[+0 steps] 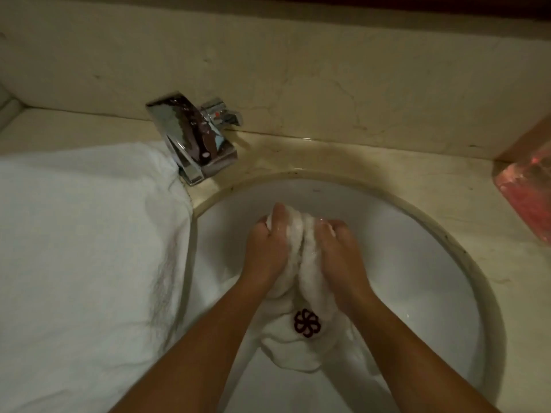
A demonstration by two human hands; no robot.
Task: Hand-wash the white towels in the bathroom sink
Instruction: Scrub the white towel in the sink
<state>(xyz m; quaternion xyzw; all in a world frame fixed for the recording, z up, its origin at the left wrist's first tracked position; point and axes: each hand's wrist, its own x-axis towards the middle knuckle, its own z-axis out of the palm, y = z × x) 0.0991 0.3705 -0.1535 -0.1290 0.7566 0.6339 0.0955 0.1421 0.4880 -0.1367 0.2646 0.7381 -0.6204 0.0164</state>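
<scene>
Framing the bottom of the view, two bare forearms lead into a round sink [417,263]. Between them lies a bunched white towel [286,344] marked with a dark flower-shaped emblem. Just beyond it, the left hand [264,248] and right hand [334,251] sit side by side, fingers curled into the cloth, each gripping a fold.

Hard scrubbing could slop water over the rim onto the counter [387,162]. The larger towel [83,248], lying on the counter to the left with its edge hanging over the rim, could slip into the basin if a forearm snags it.

The gripped cloth looks soaked, heavy and nubby. The basin is smooth, glossy white. The counter is veined beige stone. Farther back stands a boxy chrome faucet [193,138], and at far right is a translucent pink object [527,198] that is too blurred to identify.
</scene>
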